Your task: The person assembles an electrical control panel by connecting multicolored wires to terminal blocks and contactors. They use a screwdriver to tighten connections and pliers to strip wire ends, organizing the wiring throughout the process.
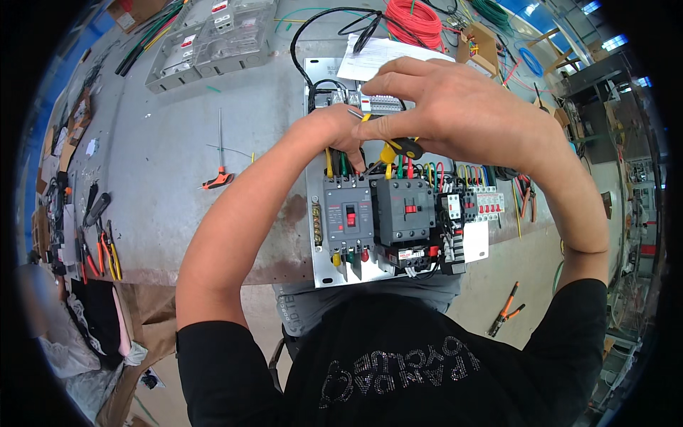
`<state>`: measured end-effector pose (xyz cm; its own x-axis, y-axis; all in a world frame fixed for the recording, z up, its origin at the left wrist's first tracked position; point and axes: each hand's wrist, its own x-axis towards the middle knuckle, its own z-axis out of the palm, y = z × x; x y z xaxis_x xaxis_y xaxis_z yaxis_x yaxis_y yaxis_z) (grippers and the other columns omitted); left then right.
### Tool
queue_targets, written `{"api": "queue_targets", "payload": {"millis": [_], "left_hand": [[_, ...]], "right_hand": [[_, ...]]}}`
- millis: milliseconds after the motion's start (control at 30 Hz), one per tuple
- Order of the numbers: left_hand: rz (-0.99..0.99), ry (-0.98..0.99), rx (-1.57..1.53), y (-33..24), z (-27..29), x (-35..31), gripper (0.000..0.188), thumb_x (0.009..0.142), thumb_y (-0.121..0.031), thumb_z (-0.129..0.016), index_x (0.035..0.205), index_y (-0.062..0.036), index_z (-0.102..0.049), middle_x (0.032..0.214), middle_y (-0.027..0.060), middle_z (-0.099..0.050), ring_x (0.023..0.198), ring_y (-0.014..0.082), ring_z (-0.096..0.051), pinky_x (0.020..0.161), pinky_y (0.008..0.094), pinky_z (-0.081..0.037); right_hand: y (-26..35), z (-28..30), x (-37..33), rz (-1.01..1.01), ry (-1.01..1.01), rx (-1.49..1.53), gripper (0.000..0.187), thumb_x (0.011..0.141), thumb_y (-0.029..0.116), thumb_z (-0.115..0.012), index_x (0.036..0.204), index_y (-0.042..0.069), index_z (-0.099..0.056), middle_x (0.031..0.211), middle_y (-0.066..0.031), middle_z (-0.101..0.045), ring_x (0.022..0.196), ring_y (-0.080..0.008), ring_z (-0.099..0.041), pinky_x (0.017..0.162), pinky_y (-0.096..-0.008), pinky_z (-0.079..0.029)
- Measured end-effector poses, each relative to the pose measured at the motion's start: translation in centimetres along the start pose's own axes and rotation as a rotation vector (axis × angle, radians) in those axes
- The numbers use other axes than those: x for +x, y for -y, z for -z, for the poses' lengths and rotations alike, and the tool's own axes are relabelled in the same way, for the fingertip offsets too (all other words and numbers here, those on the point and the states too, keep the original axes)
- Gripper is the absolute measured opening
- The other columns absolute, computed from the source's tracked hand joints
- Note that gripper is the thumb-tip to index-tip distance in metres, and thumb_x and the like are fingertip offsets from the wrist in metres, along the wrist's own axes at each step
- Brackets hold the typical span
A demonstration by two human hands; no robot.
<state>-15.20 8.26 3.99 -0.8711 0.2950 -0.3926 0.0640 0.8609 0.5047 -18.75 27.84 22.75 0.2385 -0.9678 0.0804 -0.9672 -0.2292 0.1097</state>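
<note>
A grey moulded-case circuit breaker [348,212] with a red toggle sits on a metal mounting plate [324,274]. My left hand [337,131] reaches down among the wires at its far terminals, fingers bent close together. What they pinch is hidden. Arched over the same spot is my right hand [445,107], thumb and forefinger spread. Below its thumb shows a yellow-and-black screwdriver [400,149], slanting with its shaft toward the breaker's terminals. The right hand appears to hold it, though the palm side is hidden. A second grey breaker [405,210] stands to the right.
Small red-switched breakers [489,204] line the plate's right end. An orange-handled T-shaped driver [219,178] and several pliers [107,252] lie left. Grey meter boxes [206,53], paper [384,57], a red wire coil [414,25] and a carton [478,48] sit at the back.
</note>
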Motion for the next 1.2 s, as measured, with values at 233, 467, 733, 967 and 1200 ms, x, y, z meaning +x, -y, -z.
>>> {"api": "queue_targets", "payload": {"millis": [233,467,733,967,1200], "left_hand": [[-0.008,-0.005,-0.05,2.7,-1.9,2.8,0.051,0.06,-0.036,-0.103,0.095,-0.0095,-0.077,0.097,0.0069,-0.079,0.092,0.0263,-0.075,0.079,0.042,-0.06],[0.038,-0.037,-0.001,2.3,-1.6,2.2,0.054,0.058,-0.039,-0.104,0.099,-0.0128,-0.079,0.101,0.0071,-0.08,0.095,0.0264,-0.075,0.083,0.0418,-0.06],[-0.152,-0.052,-0.381,3.5,-2.0,2.0,0.059,0.063,-0.035,-0.1,0.118,-0.0215,-0.082,0.114,0.0071,-0.081,0.109,0.0263,-0.077,0.093,0.0396,-0.06],[-0.144,0.088,-0.93,0.4,0.0,-2.3,0.036,0.083,-0.01,-0.085,0.118,-0.0059,-0.075,0.097,0.0022,-0.082,0.091,0.0154,-0.078,0.084,0.0307,-0.064],[-0.154,0.078,-0.413,1.9,-1.3,0.3,0.034,0.082,-0.015,-0.088,0.114,-0.0139,-0.076,0.107,0.0014,-0.076,0.106,0.0166,-0.069,0.094,0.0359,-0.057]], "right_hand": [[1.8,-1.6,1.0,-0.388,0.191,0.161,0.045,0.092,0.042,-0.08,0.075,0.002,-0.077,0.073,-0.0187,-0.069,0.07,-0.0386,-0.07,0.067,-0.0466,-0.058],[0.7,-2.2,0.9,-0.381,0.256,0.447,0.042,0.094,0.04,-0.079,0.079,0.001,-0.077,0.068,-0.0159,-0.065,0.062,-0.0349,-0.063,0.063,-0.0435,-0.052],[-0.6,-6.1,1.6,-0.269,0.195,0.998,0.023,0.1,0.02,-0.078,0.117,0.006,-0.078,0.092,-0.0052,-0.072,0.081,-0.0166,-0.067,0.074,-0.0328,-0.052],[2.8,-7.4,1.8,-0.538,-0.131,1.607,0.023,0.106,0.019,-0.068,0.118,0.0,-0.073,0.085,-0.0014,-0.069,0.076,-0.0068,-0.063,0.07,-0.026,-0.051],[5.0,-8.6,2.0,-0.714,-0.476,1.644,0.027,0.104,0.018,-0.068,0.124,-0.001,-0.067,0.08,-0.0021,-0.066,0.072,-0.0084,-0.063,0.064,-0.0272,-0.05]]}}
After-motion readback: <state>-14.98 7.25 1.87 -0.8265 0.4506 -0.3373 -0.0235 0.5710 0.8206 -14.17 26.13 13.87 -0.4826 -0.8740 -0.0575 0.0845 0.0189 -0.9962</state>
